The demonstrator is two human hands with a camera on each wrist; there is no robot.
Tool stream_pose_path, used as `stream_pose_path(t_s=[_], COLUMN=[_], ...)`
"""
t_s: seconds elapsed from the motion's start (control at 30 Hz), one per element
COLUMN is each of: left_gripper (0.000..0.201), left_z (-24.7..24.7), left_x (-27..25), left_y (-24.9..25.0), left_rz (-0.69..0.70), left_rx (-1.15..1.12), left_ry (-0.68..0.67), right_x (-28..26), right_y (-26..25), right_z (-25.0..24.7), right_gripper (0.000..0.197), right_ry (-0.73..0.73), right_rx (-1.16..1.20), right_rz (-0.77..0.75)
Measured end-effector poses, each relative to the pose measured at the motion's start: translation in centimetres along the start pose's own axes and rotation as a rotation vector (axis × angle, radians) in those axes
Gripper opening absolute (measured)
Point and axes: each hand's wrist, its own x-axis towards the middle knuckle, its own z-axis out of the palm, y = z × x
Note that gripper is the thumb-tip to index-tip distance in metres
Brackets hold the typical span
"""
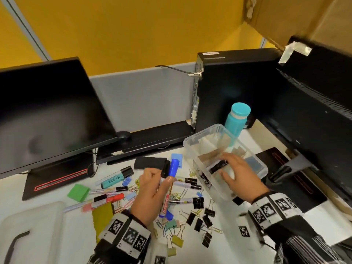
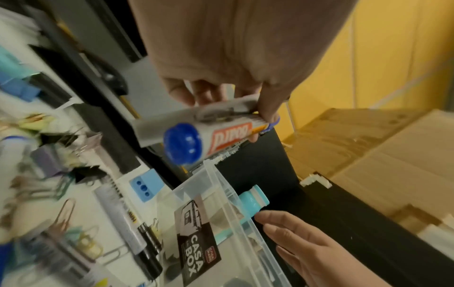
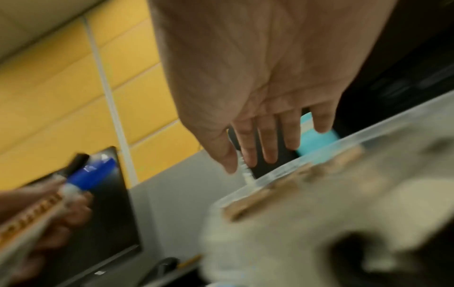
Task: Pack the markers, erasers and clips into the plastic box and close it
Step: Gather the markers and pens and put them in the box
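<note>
My left hand [image 1: 159, 180] grips two markers together above the table, a thick blue-capped marker [image 1: 173, 167] and a thinner black-capped marker [image 1: 165, 168]. The left wrist view shows the blue marker [image 2: 209, 136] end-on in the left hand's fingers [image 2: 267, 108]. The clear plastic box [image 1: 190, 144] stands open to the right, with pale and brown pieces inside. My right hand [image 1: 228, 166] hovers flat over the box with straight, spread fingers [image 3: 267, 139] and holds nothing. More markers [image 1: 112, 180], binder clips [image 1: 198, 202], paper clips and a green eraser [image 1: 78, 192] lie scattered on the table.
The box's lid [image 1: 32, 223] lies at the lower left. A teal bottle [image 1: 238, 119] stands just behind the box, with a black PC tower [image 1: 238, 82] behind it. Monitors [image 1: 47, 111] flank both sides, and a keyboard [image 1: 152, 138] lies at the back.
</note>
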Motion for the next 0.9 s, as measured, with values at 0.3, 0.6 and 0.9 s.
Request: stream_pose_path(t_s=[0.3, 0.6, 0.9], left_gripper=[0.005, 0.020, 0.023], left_z=[2.5, 9.9, 11.3], left_x=[6.1, 12.9, 14.3], left_y=[8.5, 9.3, 7.9], left_rz=[0.237, 0.171, 0.381], left_rx=[-0.042, -0.020, 0.006], left_ry=[-0.029, -0.073, -0.141], right_x=[0.0, -0.8, -1.0], right_y=[4.7, 5.2, 5.4], right_z=[0.1, 1.2, 1.2], right_gripper=[0.047, 0.054, 0.052], right_ry=[0.235, 0.252, 0.256], right_rx=[-0.096, -0.162, -0.134], right_rz=[0.209, 0.095, 0.057])
